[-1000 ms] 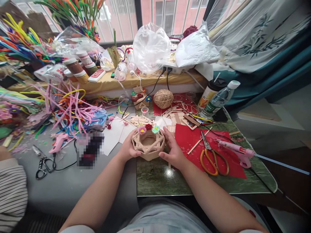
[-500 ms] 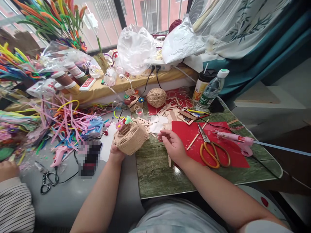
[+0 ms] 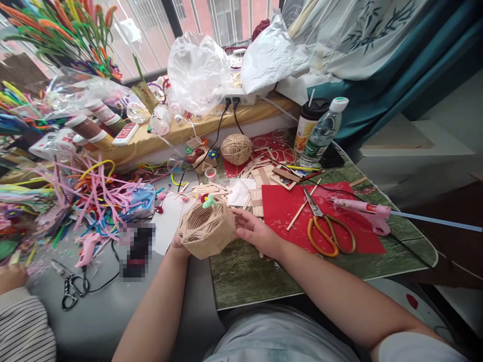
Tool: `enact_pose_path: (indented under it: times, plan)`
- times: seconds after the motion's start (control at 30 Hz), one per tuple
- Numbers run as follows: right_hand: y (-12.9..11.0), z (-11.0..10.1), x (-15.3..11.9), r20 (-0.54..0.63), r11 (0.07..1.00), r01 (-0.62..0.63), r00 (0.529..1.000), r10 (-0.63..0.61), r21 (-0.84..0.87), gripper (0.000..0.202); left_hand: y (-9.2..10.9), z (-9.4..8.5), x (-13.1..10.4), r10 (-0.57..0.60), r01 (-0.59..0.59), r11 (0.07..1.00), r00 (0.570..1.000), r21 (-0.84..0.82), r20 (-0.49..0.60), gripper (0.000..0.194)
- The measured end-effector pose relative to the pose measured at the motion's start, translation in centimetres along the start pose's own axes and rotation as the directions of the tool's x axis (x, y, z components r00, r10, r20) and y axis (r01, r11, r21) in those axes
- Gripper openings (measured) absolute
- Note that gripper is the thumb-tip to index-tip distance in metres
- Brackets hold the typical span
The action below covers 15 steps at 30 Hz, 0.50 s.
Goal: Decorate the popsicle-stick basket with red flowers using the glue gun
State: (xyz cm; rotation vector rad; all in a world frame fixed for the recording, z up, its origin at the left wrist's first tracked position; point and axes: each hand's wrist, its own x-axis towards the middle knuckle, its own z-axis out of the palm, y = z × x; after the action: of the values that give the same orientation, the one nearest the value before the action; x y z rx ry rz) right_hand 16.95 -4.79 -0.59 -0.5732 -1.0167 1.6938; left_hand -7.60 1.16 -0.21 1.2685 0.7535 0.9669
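A twine-wrapped basket (image 3: 211, 236) with many flat sides and an open top is held above the table edge. Green and red fuzzy flowers (image 3: 208, 200) sit at its far rim. My left hand (image 3: 180, 246) is closed round its left side and underside, with most of the fingers hidden behind it. My right hand (image 3: 258, 234) grips the basket's right side, thumb toward me and fingertips against the wall. Orange-handled scissors (image 3: 324, 229) lie on red paper (image 3: 279, 201) right of that hand, beside a pink glue gun (image 3: 362, 208) with a long glue stick.
A twine ball (image 3: 236, 149) and loose craft sticks (image 3: 211, 190) lie behind the basket. A water bottle (image 3: 320, 136) and a drink cup (image 3: 305, 125) stand back right. Pink pipe cleaners (image 3: 94, 196) crowd the left. Another person's hand (image 3: 13, 276) rests at far left, near black-handled scissors (image 3: 73, 289).
My right hand has moved left from beside the basket onto its right side. The basket has turned and shifted slightly right and toward me. The view has moved a little.
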Motion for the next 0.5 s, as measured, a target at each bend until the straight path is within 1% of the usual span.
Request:
enact_pose_path:
  times: [0.07,0.1,0.2,0.27,0.3,0.37,0.4,0.47,0.5]
  plan:
    - [0.0,0.0,0.0,-0.008,1.0,0.002,1.0,-0.002,0.011,0.081,-0.1,0.1,0.0,0.053,-0.052,0.998,0.997,-0.032,0.048,0.122]
    - [0.0,0.0,0.0,-0.016,1.0,0.003,1.0,-0.003,0.014,0.086,-0.1,0.1,0.0,0.065,-0.064,0.998,0.996,-0.018,0.066,0.123]
    - [-0.4,-0.2,0.0,-0.041,1.0,-0.019,0.999,0.018,-0.007,0.095,0.5,0.3,-0.4,0.049,-0.057,0.994,0.995,0.088,0.09,0.124]
    - [-0.7,-0.2,0.0,-0.045,0.999,-0.032,0.999,0.03,-0.036,0.098,0.9,0.3,-0.7,0.027,-0.037,0.995,0.994,0.095,0.104,0.125]
    - [-0.8,-0.1,0.0,-0.049,0.998,-0.027,0.999,0.024,-0.051,0.099,1.0,0.4,-0.7,0.012,-0.02,0.997,0.994,0.077,0.107,0.123]
    - [-0.9,0.2,-0.2,-0.086,0.995,-0.004,0.996,-0.004,-0.095,0.105,0.8,0.5,-0.7,-0.024,0.022,0.999,0.997,0.026,0.08,0.109]
    - [-0.8,0.4,-0.3,-0.123,0.991,0.011,0.992,-0.027,-0.13,0.109,0.6,0.6,-0.7,-0.056,0.056,0.998,0.997,0.002,0.052,0.099]
    - [-0.4,0.7,-0.4,-0.206,0.979,0.043,0.975,-0.085,-0.198,0.115,-0.1,0.9,-0.4,-0.153,0.153,0.987,0.988,-0.044,-0.011,0.081]
    - [-0.2,0.8,-0.5,-0.229,0.974,0.063,0.967,-0.114,-0.217,0.116,-0.4,1.2,-0.2,-0.201,0.198,0.978,0.979,-0.069,-0.04,0.076]
